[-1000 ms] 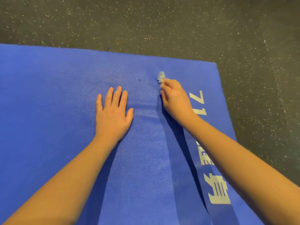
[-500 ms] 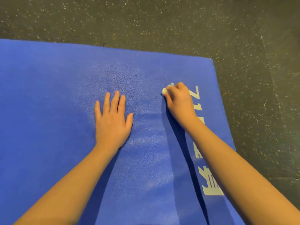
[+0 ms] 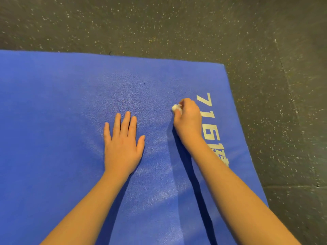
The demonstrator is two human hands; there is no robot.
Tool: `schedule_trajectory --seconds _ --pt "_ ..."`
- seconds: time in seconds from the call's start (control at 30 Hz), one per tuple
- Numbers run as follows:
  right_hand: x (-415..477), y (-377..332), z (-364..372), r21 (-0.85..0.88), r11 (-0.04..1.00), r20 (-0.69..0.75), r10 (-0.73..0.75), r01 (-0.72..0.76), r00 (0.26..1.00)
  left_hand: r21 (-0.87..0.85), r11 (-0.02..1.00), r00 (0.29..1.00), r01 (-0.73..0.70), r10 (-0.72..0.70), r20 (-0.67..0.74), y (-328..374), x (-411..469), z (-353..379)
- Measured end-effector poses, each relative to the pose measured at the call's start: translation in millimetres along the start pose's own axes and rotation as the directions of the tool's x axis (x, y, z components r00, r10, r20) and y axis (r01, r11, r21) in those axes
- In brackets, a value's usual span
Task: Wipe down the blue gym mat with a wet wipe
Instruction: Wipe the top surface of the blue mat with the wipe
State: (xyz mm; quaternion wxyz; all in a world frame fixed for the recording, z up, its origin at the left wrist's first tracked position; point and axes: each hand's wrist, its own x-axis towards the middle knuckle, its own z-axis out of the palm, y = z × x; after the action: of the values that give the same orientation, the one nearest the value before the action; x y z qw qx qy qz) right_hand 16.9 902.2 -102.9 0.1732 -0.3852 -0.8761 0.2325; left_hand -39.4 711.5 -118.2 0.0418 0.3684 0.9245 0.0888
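Reaching out low over the mat (image 3: 53, 138), spread blue and flat across the near and left of the view. Planting the left hand (image 3: 122, 147) palm down on it, with fingers straight and close together and gripping nothing, probably bracing the body and pinning the foam against the drag of the rubbing. Just beyond and to the right, curling the right hand (image 3: 188, 121) tight round a balled-up white wipe (image 3: 176, 107), showing only a small wad past the knuckles and pressing it to the mat just beside the white lettering (image 3: 208, 117). Bunching it small, likely for firmer pressure on one patch. Judging by the paler sheen around both hands, working somewhere in the middle of the job, with plenty of blue left to cover. Further on, passing a dark speck (image 3: 144, 83), well apart from the wipe and perhaps wanting a rub. Ending at the grey flecked floor (image 3: 177, 23) beyond the mat's far edge and corner.
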Motion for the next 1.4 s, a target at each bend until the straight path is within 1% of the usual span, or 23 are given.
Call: schedule_trajectory --seconds 0.07,0.17,0.23,0.33,0.4,0.5,0.57,0.6,0.67,0.73,0.77,0.8,0.87,0.9,0.93,0.97,1.03,1.1,1.13,1.2,1.3,1.33,1.4 --pt "-30 -9 3 0.016 0.981 0.083 -0.192 0.192 0.978 -0.008 1.000 1.000 -0.003 0.003 0.008 0 1 -1" --pt "-46 4 -15 0.031 0.901 0.234 -0.427 0.432 0.873 -0.017 1.000 1.000 0.014 -0.013 0.022 2 0 -4" --pt "-32 18 -23 -0.044 0.931 0.152 -0.353 0.363 0.923 -0.037 0.998 0.999 0.049 -0.048 0.021 6 -11 -6" --pt "-27 22 -21 -0.014 0.996 -0.039 -0.089 0.088 0.995 -0.042 0.999 0.999 0.022 -0.021 0.027 10 -41 -4" --pt "-49 8 -14 -0.002 0.986 -0.005 -0.169 0.169 0.986 -0.029 1.000 1.000 -0.004 0.005 0.017 7 -52 -2" --pt "-81 2 -20 0.050 0.897 0.216 -0.439 0.439 0.872 -0.013 1.000 1.000 0.010 -0.010 0.008 7 -52 -2" --pt "-71 10 -28 -0.005 0.868 0.225 -0.483 0.496 0.846 -0.007 1.000 1.000 0.003 -0.003 0.020 8 -51 -2" --pt "-65 14 -31 -0.061 0.887 0.172 -0.443 0.458 0.880 -0.011 1.000 1.000 0.003 -0.002 0.026 8 -51 -2" --pt "-60 16 -30 -0.103 0.967 -0.001 -0.234 0.232 0.972 -0.013 1.000 0.999 0.010 -0.009 0.035 8 -51 -1" --pt "-77 4 -23 -0.037 0.996 -0.099 -0.085 0.082 0.991 -0.010 1.000 0.999 0.012 -0.011 0.037 8 -51 -1" --pt "-92 -5 -17 -0.019 0.992 -0.086 -0.128 0.127 0.988 -0.014 1.000 0.999 0.011 -0.011 0.039 8 -51 -2" --pt "-108 -10 -14 -0.023 0.968 -0.035 -0.252 0.251 0.967 -0.017 1.000 0.999 0.012 -0.011 0.040 9 -51 -3" --pt "-123 -4 -18 -0.075 0.853 0.113 -0.508 0.517 0.854 -0.005 1.000 0.999 0.028 -0.027 0.032 11 -52 -4" --pt "-119 4 -24 -0.104 0.811 0.159 -0.558 0.575 0.815 -0.008 0.999 0.998 0.054 -0.053 0.025 14 -55 -5" --pt "-111 11 -28 -0.135 0.814 0.162 -0.544 0.565 0.823 -0.018 0.996 0.996 0.083 -0.082 0.028 18 -61 -6" --pt "-104 18 -31 -0.168 0.850 0.121 -0.484 0.499 0.866 -0.028 0.995 0.994 0.099 -0.098 0.043 21 -69 -7" --pt "-92 23 -33 -0.192 0.949 -0.023 -0.258 0.249 0.966 -0.020 0.997 0.995 0.072 -0.070 0.071 27 -90 -8" --pt "-98 17 -30 -0.137 0.987 -0.120 -0.103 0.087 0.987 -0.002 0.999 0.994 0.036 -0.035 0.104 25 -103 -9" --pt "-106 11 -28 -0.113 0.989 -0.122 -0.109 0.095 0.987 -0.007 0.999 0.993 0.035 -0.034 0.112 22 -105 -9" --pt "-126 3 -25 -0.068 0.959 -0.021 -0.277 0.275 0.961 -0.019 0.999 0.992 0.045 -0.042 0.115 22 -104 -9" --pt "-128 10 -39 -0.072 0.811 0.214 -0.556 0.581 0.803 -0.021 0.999 0.991 0.041 -0.038 0.126 25 -104 -9" --pt "-120 16 -43 -0.113 0.794 0.232 -0.564 0.598 0.793 -0.021 0.999 0.991 0.042 -0.039 0.129 25 -104 -9" --pt "-101 30 -53 -0.203 0.860 0.158 -0.442 0.467 0.883 -0.027 0.999 0.991 0.046 -0.042 0.129 24 -105 -9"
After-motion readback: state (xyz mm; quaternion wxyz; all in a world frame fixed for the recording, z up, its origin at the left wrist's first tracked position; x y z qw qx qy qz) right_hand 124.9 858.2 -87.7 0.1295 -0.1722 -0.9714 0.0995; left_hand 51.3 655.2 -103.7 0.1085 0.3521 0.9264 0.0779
